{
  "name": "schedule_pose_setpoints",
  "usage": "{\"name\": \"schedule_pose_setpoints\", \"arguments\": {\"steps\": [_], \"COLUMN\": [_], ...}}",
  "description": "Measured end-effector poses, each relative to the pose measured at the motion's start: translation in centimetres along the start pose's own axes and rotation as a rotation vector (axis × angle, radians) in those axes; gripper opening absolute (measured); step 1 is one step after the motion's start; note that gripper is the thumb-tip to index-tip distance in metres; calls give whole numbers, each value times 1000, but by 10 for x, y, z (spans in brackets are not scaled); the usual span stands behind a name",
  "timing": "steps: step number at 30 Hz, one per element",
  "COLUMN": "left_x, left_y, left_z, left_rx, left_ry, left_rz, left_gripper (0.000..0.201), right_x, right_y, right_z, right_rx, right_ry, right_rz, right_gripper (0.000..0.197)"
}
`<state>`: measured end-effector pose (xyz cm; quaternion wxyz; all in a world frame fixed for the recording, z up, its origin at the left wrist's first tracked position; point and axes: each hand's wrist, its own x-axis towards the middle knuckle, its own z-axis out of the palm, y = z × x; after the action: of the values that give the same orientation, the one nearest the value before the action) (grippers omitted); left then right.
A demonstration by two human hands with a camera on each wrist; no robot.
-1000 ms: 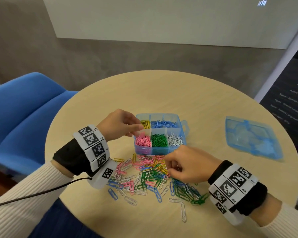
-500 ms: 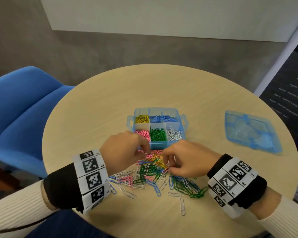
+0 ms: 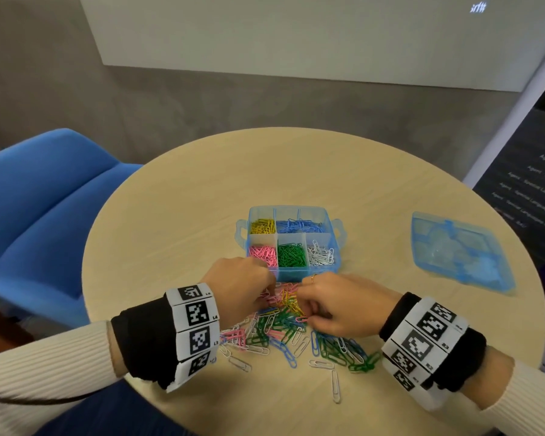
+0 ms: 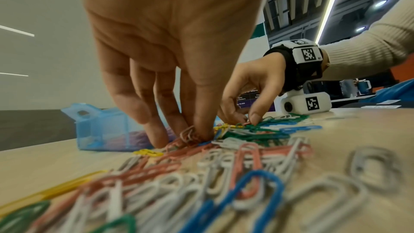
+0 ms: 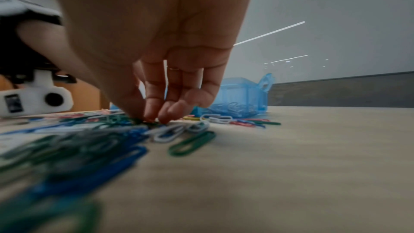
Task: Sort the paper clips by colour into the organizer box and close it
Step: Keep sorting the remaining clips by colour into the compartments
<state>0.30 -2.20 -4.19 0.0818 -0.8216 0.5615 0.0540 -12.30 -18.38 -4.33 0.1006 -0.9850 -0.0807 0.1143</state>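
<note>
The open blue organizer box [image 3: 306, 273] [image 4: 100, 127] [image 5: 241, 95] holds yellow, blue, pink, green and white clips in separate compartments. In front of it lies a mixed pile of paper clips [image 3: 283, 336] [image 4: 235, 150] [image 5: 100, 141]. My left hand [image 3: 269, 294] [image 4: 192, 133] reaches down into the pile's far edge and pinches a few pink clips [image 4: 187, 133]. Beside it, my right hand [image 3: 302, 314] [image 4: 247, 121] [image 5: 152, 120] has thumb and fingers pressed together on a clip in the pile. The clip's colour is unclear.
The box's translucent blue lid [image 3: 460, 253] lies apart on the right of the round wooden table [image 3: 265, 171]. A blue chair [image 3: 44, 199] stands at the left and a dark printed panel [image 3: 532, 184] at the right. Loose clips trail toward the near edge.
My left hand came back from the box's pink compartment to the pile and closed on pink clips. My right hand stayed over the pile, shifting slightly toward the box.
</note>
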Motion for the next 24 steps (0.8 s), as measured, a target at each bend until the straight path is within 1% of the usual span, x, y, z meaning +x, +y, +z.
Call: {"name": "schedule_pose_setpoints", "arguments": {"steps": [6,8,12,13,15,17,21,24], "left_x": [-6,-7,-8,-8,-8,-8,-9,-12], "left_y": [-6,-12,-20,-22,-23,-25,-36,-48], "left_z": [-3,-2,-2,-2,-1,2,0,-8], "left_rx": [-28,-60,-142,-148,-154,-182,-427,-640], "left_ry": [10,9,-3,2,-1,-13,-20,51], "left_rz": [0,-7,-10,-9,-11,-9,13,-8], "left_gripper": [19,17,15,15,13,11,12,8], "right_x": [6,11,35,42,53,58,54,44], "right_y": [-3,-7,-13,-14,-15,-14,-13,-13], "right_z": [-10,-22,-47,-51,-55,-53,-42,-34], "right_rx": [-87,-44,54,76,83,104,323,530], "right_ry": [14,85,381,427,462,452,420,481], "right_rz": [-29,-11,107,148,212,239,231,279], "right_gripper": [12,13,12,13,17,22,18,19]}}
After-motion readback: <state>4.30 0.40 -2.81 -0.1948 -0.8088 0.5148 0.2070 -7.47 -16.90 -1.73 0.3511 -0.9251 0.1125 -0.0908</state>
